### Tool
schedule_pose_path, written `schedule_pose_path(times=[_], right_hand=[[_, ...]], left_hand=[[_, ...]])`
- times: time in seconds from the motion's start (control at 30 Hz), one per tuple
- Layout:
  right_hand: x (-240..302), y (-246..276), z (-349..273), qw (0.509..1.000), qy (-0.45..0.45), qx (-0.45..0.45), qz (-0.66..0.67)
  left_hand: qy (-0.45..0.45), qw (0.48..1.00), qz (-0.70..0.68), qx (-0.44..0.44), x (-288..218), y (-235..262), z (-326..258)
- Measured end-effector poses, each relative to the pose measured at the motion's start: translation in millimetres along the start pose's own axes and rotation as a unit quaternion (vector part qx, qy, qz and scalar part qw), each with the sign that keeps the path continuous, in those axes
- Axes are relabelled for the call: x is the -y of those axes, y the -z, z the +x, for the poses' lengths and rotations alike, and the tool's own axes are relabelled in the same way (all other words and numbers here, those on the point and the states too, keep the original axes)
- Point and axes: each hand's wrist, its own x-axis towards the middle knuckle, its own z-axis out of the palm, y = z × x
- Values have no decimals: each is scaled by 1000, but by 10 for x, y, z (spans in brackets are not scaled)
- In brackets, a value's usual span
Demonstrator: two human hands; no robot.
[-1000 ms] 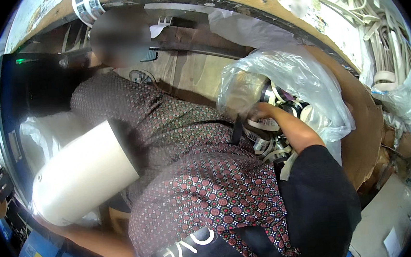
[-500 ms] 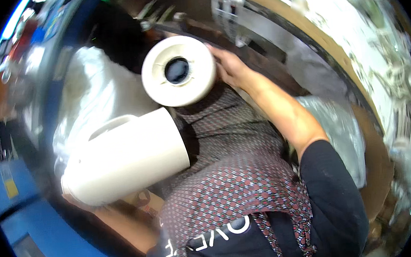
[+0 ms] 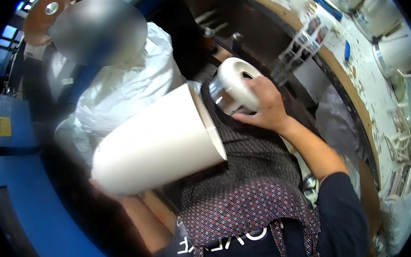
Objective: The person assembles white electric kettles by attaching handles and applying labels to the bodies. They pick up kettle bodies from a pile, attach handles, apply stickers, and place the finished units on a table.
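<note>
A large cream jug body (image 3: 153,142) lies tilted across my lap, its wide end toward the middle and its narrow end to the left. My left hand (image 3: 101,187) supports that narrow end from beneath, mostly hidden behind it. In my right hand (image 3: 267,105) is a cream ring-shaped part (image 3: 233,80) with a dark centre hole and a shiny metal-looking side. My fingers wrap its near right side. It stands just apart from the jug's wide end, above the patterned apron (image 3: 250,207).
A white plastic bag (image 3: 130,93) bulges behind the jug. To the right runs a cluttered white bench (image 3: 341,76) with a blue-handled tool (image 3: 347,51), several cream jugs (image 3: 377,13) and a wire rack (image 3: 305,43). Blue metal panels (image 3: 73,230) stand at the left.
The jug has swung right and turned, so its handle no longer shows. My right hand has moved right and down with the ring-shaped part, tipping it to show its shiny side.
</note>
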Motion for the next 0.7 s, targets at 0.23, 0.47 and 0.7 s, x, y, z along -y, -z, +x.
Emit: schedule_pose_path(times=[0.23,0.47,0.7], right_hand=[[735,263,395,986,80,-89,119],[807,340,162,978,112,-82,157],[317,-131,230,659,-467,105,580]], left_hand=[[52,996,-74,-2,405,-345,-139],[-24,998,38,-32,623,-78,-116],[-204,949,-31,237,-268,-975,-281]])
